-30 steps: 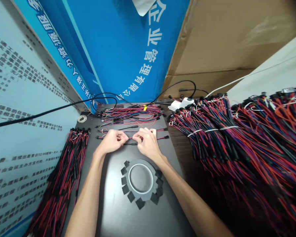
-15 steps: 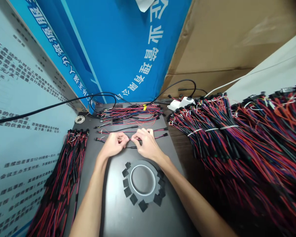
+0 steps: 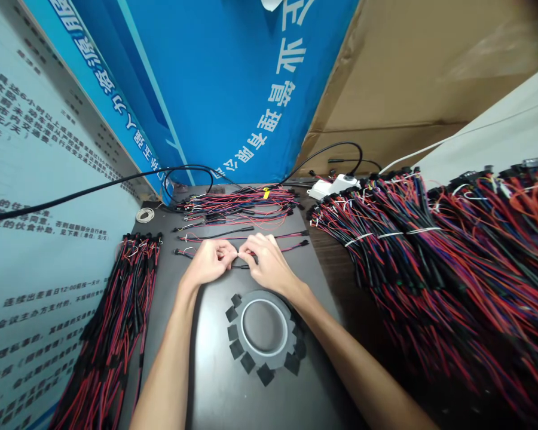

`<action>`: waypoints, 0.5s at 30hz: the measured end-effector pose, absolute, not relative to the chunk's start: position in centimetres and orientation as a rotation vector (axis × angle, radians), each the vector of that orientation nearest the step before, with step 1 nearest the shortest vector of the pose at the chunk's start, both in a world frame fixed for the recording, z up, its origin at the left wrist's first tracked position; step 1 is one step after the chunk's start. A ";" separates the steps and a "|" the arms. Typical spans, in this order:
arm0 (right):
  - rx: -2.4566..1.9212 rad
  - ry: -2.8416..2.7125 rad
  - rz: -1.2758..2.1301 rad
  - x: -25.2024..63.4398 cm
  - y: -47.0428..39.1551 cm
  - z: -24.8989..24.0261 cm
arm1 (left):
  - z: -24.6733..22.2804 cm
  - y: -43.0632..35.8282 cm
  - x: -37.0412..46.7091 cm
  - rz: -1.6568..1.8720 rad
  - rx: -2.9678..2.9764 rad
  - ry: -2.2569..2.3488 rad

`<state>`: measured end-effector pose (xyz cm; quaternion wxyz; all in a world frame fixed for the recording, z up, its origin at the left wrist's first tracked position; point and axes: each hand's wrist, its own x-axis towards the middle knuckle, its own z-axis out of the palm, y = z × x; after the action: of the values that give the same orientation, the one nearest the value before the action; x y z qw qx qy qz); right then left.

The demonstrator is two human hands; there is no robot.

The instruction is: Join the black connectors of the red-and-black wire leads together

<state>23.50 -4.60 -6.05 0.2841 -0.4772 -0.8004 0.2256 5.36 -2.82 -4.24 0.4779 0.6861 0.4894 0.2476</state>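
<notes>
Ties: white ones (image 3: 358, 239) cinched those wire bundles (image 3: 430, 269) off the surface's (image 3: 215, 370) right edge
Cable (image 3: 292, 247): skinny, red and black, dark connector (image 3: 304, 243) on the right end, lying crosswise toward the far edge
Hands: left hand (image 3: 213, 261) and right hand (image 3: 265, 261) had fingers (image 3: 228, 253) pinched on it, tips practically touching
Tape roll (image 3: 269, 361): grey, black squares (image 3: 265, 375) around it

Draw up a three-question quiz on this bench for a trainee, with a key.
1. Short answer: are the left hand and right hand close together or wide apart?
2. True or false: the grey ring with black tabs lies nearer the wearer than both hands do.
3. Choose: what colour is the small tag on the far bunch of wires? A green, B yellow, C pink.

Key: 1 close together; 2 true; 3 B.
</notes>
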 end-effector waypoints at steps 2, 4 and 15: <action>-1.294 -2.122 0.601 23.5 -4.7 -6.1 | -4.2 -2.8 5.3 0.594 1.666 1.198; -1.300 -2.105 0.596 23.4 -4.8 -6.2 | -4.2 -2.8 5.3 0.589 1.657 1.201; -1.196 -2.055 0.954 26.9 -3.0 -5.8 | -3.8 -2.7 5.0 0.599 1.651 1.215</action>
<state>26.90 -3.03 -5.78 0.2857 -0.4473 -0.7688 0.3568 5.04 -2.70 -3.79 0.4820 0.6773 0.4986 0.2458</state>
